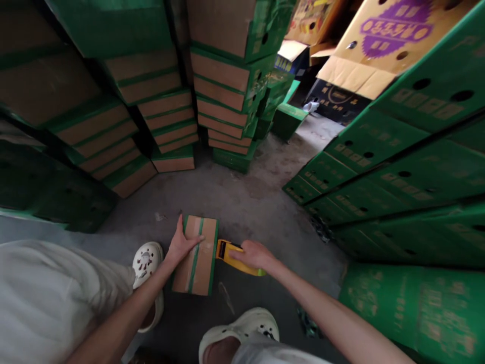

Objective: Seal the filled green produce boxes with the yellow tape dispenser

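Observation:
A brown cardboard box with green edges [200, 263] stands on the concrete floor between my feet. My left hand [182, 243] lies flat on its top, fingers spread, pressing near the green centre seam. My right hand [253, 254] is closed round the handle of a yellow tape dispenser [232, 255], whose head touches the box's right side.
Tall stacks of green-and-brown boxes [223, 81] rise ahead and at the left. A leaning wall of green boxes [401, 167] closes the right side. My white clogs [146, 260] flank the box. Bare concrete floor [250, 197] runs ahead.

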Motion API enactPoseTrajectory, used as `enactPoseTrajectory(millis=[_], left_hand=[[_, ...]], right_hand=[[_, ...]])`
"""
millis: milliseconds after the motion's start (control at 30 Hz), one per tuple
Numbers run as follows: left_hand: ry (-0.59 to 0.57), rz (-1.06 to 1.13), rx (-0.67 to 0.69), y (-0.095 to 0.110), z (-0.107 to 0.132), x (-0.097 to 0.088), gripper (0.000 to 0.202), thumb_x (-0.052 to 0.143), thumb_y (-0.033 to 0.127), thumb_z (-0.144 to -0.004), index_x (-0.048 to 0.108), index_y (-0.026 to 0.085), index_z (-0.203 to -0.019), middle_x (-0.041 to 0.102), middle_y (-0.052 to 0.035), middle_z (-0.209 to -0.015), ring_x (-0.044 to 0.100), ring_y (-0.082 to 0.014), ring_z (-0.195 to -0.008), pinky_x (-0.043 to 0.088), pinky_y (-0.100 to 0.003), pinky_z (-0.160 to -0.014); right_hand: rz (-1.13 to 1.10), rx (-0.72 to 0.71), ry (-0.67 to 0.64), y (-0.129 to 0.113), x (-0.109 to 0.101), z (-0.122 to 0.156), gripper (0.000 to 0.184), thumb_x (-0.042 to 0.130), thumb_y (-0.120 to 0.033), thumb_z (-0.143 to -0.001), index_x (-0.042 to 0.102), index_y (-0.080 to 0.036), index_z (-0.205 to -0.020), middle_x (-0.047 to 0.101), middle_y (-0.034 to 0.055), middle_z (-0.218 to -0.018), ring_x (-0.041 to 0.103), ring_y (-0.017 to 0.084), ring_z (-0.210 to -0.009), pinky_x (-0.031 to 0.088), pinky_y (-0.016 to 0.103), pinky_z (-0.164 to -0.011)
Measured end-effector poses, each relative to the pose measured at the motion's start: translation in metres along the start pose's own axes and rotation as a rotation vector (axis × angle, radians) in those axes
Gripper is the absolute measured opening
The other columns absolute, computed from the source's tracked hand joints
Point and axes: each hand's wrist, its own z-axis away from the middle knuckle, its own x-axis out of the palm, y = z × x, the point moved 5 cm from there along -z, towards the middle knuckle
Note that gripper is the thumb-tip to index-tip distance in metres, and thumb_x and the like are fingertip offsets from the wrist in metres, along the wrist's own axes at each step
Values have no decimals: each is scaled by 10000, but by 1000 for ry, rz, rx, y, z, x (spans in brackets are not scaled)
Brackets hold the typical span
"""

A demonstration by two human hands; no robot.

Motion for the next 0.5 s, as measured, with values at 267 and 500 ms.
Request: enactPoseTrajectory(millis=[267, 500], left_hand=[[-222, -649, 625, 47, 80, 73, 741, 580, 612, -819, 345, 382, -1483, 33, -44, -1622, 58, -358, -1480, -10, -663, -1141], [82, -354, 140, 15, 14, 0, 774, 476, 561, -875, 253, 225, -1536, 138, -82, -1615, 97, -288, -1486, 112, -481, -1200]], right_hand=[[-30, -40, 146, 52, 50, -17, 469, 340, -391, -956, 678, -100, -1102, 717, 186, -1048, 678, 289, -1020, 478, 331, -812], [-23, -18, 204, 116, 89, -33, 408, 398, -295, -885, 709, -129, -1091, 742, 168, -991, 694, 296, -991, 517, 344, -827]])
